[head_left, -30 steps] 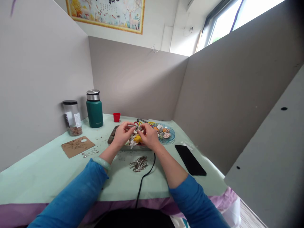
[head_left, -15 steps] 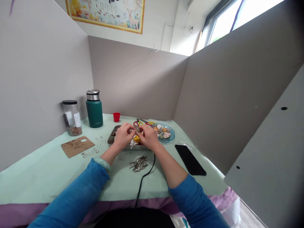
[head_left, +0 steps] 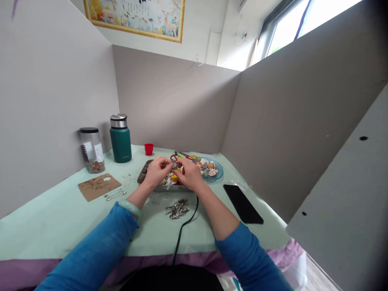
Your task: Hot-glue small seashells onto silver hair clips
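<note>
My left hand and my right hand meet above a metal tray, fingertips pinched. Between them is a small grey-green piece, partly covered by the fingers; its kind is too small to make out. Inside the tray lie a yellow item, some white bits and dark roundish lumps. Closer to me is a pile of small silver metal pieces, like clips or pins. To the right of my right hand stands a blue glass plate bearing colourful shell-like ornaments.
Pliers with red and yellow handles lie behind the tray. A red cup, green flask, clear jar, brown card and large safety pins are left. A black phone and black cable lie nearer.
Both hands stay over the tray. The fingers have shifted slightly, and the small piece between them appears turned, showing more of its grey-green side.
</note>
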Available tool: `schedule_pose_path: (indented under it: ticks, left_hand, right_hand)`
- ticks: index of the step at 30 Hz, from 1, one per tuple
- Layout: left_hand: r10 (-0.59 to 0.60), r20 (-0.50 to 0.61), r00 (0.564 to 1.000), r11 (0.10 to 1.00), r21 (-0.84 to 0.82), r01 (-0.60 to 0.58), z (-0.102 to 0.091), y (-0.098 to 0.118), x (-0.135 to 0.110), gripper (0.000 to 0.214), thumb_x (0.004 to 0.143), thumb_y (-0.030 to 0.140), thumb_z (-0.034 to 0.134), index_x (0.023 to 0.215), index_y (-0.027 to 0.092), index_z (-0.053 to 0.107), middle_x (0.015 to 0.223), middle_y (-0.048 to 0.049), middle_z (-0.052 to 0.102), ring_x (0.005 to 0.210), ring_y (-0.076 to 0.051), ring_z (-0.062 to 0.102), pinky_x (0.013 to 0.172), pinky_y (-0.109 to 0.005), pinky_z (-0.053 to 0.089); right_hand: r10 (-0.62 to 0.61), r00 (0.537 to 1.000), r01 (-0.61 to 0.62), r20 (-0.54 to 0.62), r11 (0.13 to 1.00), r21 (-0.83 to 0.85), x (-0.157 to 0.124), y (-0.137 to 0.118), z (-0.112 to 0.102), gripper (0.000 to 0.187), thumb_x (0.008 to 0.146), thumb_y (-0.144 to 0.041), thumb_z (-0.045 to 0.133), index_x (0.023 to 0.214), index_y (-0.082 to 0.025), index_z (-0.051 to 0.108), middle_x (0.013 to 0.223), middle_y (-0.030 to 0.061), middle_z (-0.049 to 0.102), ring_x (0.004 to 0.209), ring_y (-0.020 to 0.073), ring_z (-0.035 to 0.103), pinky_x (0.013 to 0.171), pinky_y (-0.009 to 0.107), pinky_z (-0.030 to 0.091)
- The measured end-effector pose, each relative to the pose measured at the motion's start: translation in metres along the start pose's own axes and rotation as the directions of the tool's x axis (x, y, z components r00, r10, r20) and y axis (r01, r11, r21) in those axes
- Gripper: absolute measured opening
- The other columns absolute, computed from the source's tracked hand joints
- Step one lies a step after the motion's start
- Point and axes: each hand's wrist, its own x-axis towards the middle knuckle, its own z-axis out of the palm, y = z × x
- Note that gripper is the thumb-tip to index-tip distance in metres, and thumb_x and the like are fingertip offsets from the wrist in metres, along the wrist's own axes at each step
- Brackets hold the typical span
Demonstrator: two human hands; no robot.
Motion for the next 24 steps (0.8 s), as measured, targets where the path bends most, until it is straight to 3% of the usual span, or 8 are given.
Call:
schedule_pose_path:
  ticks: [4,10,16,24]
  left_hand:
    - [-0.148,0.001,0.989,0.968,-0.206,0.145,-0.0005,0.0012,0.0018,0.021,0.065,0.035,0.071,0.066,0.016,0.063,0.07,-0.0015,0.061,0.068,-0.015,0.055,0.064,-0.027,0.043]
    - [-0.38,0.093,0.92,0.802,-0.462,0.378,-0.0023,-0.0016,0.0029,0.032,0.058,0.039,0.078,0.072,0.013,0.067,0.067,-0.0027,0.064,0.063,-0.015,0.057,0.066,-0.028,0.046]
    - [-0.394,0.213,0.894,0.686,-0.579,0.44,-0.0023,-0.0008,0.0032,0.036,0.056,0.04,0.081,0.073,0.012,0.066,0.072,-0.0027,0.064,0.066,-0.013,0.059,0.073,-0.031,0.05]
    - [-0.348,0.303,0.887,0.683,-0.567,0.462,-0.0038,0.0065,0.0008,0.036,0.06,0.041,0.08,0.075,0.012,0.065,0.07,-0.0015,0.062,0.063,-0.012,0.058,0.069,-0.03,0.052]
  right_hand:
    - [0.014,1.0,-0.014,0.0,1.0,0.01,0.0004,-0.0016,-0.0026,0.028,0.086,-0.038,0.06,0.105,-0.018,0.057,0.096,0.0067,0.065,0.081,0.0172,0.059,0.072,0.028,0.041]
    - [0.02,1.0,-0.021,0.011,1.0,0.017,0.0011,-0.0041,-0.0062,0.029,0.085,-0.039,0.061,0.105,-0.019,0.057,0.095,0.0058,0.064,0.08,0.0168,0.059,0.071,0.028,0.042]
    - [0.01,1.0,-0.01,0.011,1.0,0.022,0.0013,-0.0038,-0.0061,0.028,0.084,-0.038,0.062,0.105,-0.018,0.057,0.096,0.0062,0.064,0.08,0.0167,0.059,0.07,0.027,0.042]
    - [0.006,0.999,-0.009,0.047,0.999,0.048,0.0009,-0.0046,-0.0079,0.033,0.083,-0.036,0.062,0.11,-0.019,0.055,0.1,0.0071,0.063,0.081,0.0171,0.058,0.07,0.027,0.043]
